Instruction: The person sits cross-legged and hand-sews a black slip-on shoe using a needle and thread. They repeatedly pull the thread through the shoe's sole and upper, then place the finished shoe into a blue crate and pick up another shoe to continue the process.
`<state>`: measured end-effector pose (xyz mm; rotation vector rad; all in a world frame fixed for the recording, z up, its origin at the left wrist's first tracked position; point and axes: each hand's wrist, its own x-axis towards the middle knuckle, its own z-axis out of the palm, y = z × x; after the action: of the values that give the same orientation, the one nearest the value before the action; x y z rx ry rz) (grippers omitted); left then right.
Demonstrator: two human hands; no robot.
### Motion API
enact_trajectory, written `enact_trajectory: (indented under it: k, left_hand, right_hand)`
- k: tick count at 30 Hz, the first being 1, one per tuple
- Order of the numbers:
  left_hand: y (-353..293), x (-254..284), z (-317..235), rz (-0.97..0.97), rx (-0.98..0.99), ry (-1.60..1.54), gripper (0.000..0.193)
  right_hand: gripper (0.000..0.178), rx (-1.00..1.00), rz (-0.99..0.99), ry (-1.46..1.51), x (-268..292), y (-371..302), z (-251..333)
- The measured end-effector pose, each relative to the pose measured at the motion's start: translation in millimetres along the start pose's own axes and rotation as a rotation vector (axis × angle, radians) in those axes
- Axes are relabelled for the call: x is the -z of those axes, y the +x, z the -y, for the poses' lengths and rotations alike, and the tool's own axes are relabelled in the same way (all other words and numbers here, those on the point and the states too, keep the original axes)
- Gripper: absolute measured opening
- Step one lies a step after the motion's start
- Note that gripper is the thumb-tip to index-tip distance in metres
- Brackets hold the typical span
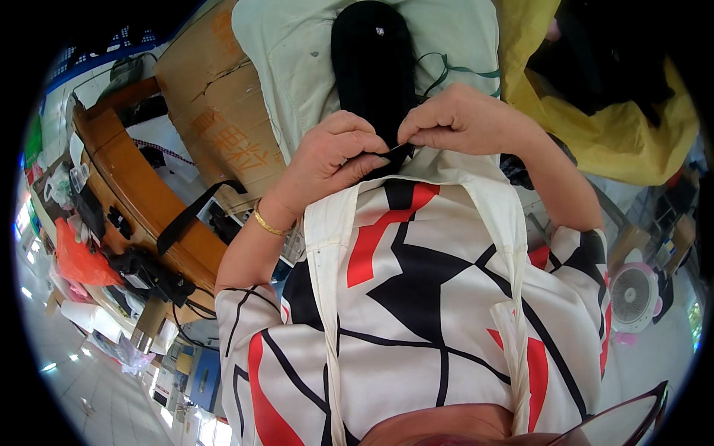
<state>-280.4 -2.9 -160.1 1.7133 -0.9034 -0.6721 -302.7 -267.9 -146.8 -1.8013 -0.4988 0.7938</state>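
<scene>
A long black soft piece, rounded at its far end like a slipper or shoe upper (372, 67), lies over the pale cloth (294, 56) in front of me. A small shiny spot shows near its far end. My left hand (335, 152) is closed in a pinch at its near end, fingertips on the black edge. Close beside it, my right hand (461, 119) is also closed, thumb and forefinger pinching a thin, pale, needle-like thing (399, 146). The fingertips of both hands nearly meet. A dark green cord (450, 69) lies loose beyond the right hand.
On the left are a cardboard sheet (223, 104), a brown wooden table edge (134, 178) with a black strap (190, 219), and a red plastic bag (78, 253). A yellow bag (595, 149) with black material lies at right, a white fan (634, 295) below it.
</scene>
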Motion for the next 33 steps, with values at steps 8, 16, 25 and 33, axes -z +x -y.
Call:
enact_trajectory:
  k: [8, 16, 25, 33]
  left_hand:
    - [3, 0, -1, 0.034, 0.022, -0.024, 0.015]
    - [3, 0, 4, 0.098, 0.026, -0.122, 0.014]
    - [-1, -4, 2, 0.049, 0.013, -0.088, 0.012]
    - [-6, -16, 5, -0.029, -0.036, -0.028, 0.013]
  right_hand:
    - [0.014, 0.018, 0.018, 0.012, 0, -1, -3]
    - [0.014, -0.044, 0.063, 0.146, -5, 2, -9]
    - [0.011, -0.020, 0.079, 0.197, -14, 6, -20]
    - [0.009, -0.084, 0.129, 0.275, -20, 10, -25]
